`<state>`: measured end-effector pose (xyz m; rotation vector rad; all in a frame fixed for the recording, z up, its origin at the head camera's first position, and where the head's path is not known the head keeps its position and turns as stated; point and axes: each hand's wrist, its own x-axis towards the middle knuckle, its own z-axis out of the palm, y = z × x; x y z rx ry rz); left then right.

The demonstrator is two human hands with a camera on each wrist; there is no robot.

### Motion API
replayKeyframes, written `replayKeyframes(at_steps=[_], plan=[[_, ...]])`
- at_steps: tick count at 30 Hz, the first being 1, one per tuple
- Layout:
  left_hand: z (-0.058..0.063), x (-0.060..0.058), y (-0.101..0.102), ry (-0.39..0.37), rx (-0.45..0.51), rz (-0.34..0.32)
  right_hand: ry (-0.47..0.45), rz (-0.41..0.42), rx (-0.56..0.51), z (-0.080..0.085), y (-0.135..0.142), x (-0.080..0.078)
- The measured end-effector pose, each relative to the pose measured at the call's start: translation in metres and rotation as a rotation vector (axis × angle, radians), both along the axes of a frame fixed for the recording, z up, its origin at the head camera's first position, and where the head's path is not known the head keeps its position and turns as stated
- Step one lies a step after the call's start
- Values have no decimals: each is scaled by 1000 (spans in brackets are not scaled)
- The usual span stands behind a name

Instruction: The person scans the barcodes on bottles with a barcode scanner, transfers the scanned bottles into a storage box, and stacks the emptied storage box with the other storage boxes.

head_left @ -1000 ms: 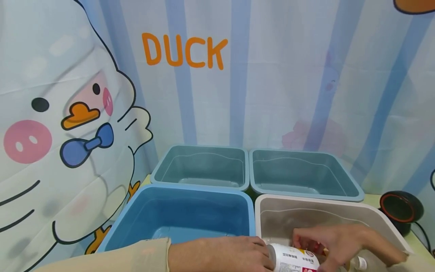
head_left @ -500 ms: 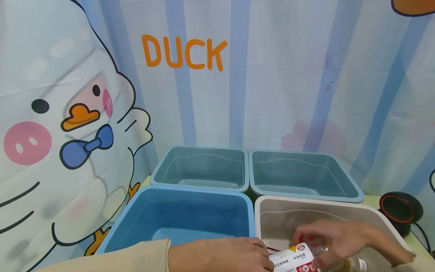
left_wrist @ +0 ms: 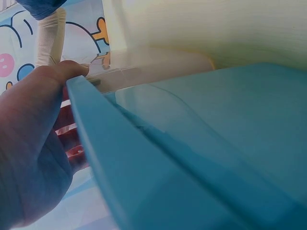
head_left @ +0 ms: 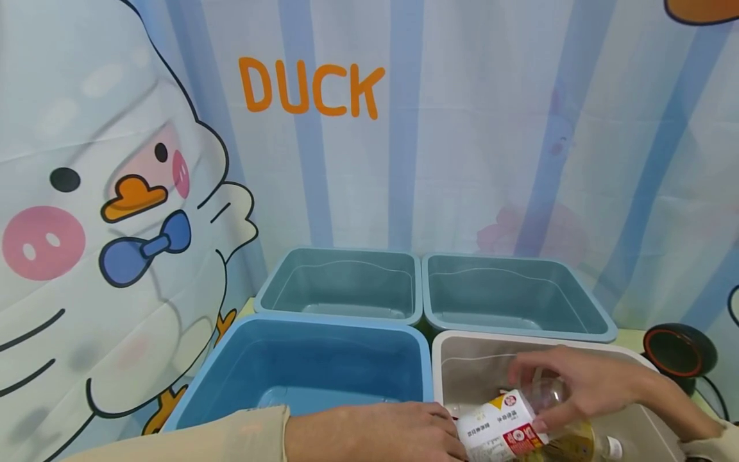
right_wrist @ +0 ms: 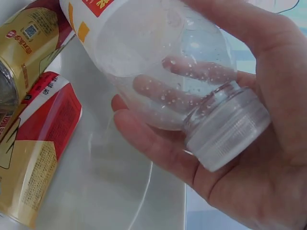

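My right hand (head_left: 600, 385) holds a clear plastic bottle (head_left: 499, 430) with a white, red and yellow label, inside the beige bin (head_left: 473, 369). In the right wrist view the fingers curl round the bottle's shoulder, droplets cling inside it, and its clear cap (right_wrist: 230, 132) lies by the palm. At the blue bin (head_left: 346, 321) my left hand (head_left: 378, 433) grips the side rim, thumb on one side and fingers on the other in the left wrist view. A bottle of yellowish liquid (head_left: 571, 443) with a white cap lies beneath my right hand.
Two gold and red cans (right_wrist: 41, 148) lie beside the held bottle in the right wrist view. Two teal bins, one at left (head_left: 340, 314) and one at right (head_left: 519, 330), stand behind. A round black device (head_left: 678, 350) with a cord sits at the right.
My right hand has lifted the bottle's neck end up and back, and the label has turned. More of the yellowish bottle now shows. My left hand has stayed on the rim.
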<state>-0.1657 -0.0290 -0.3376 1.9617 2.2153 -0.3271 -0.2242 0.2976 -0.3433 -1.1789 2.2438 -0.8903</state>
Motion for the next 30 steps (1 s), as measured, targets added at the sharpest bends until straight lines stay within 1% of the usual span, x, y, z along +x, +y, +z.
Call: replayKeyframes(at_steps=[3, 6, 10, 13, 16, 18, 21, 24, 26, 30], plan=[[0, 0, 0, 6, -2, -13, 88, -14, -20, 2, 1, 0], [1, 0, -1, -3, 0, -9, 142, -43, -23, 3, 2, 0], [1, -1, -1, 12, -7, -20, 161, -79, -25, 6, 5, 0], [0, -1, 1, 28, -17, -29, 177, -88, -45, 8, 8, -1], [0, -1, 1, 18, -19, -23, 212, -113, -67, 10, 10, -1], [0, -2, 1, -4, -17, -9, 267, -144, -70, 11, 11, -1], [-1, -2, 0, -28, -16, 7, 357, -217, -64, 11, 12, 0], [-1, -3, 0, -44, -11, 19, 417, -283, -75, 11, 12, 0], [-1, -2, 0, -56, -8, 31, 410, -310, -113, 11, 13, 0], [-1, -1, 0, -60, 0, 39, 333, -328, -184, 14, 15, 0]])
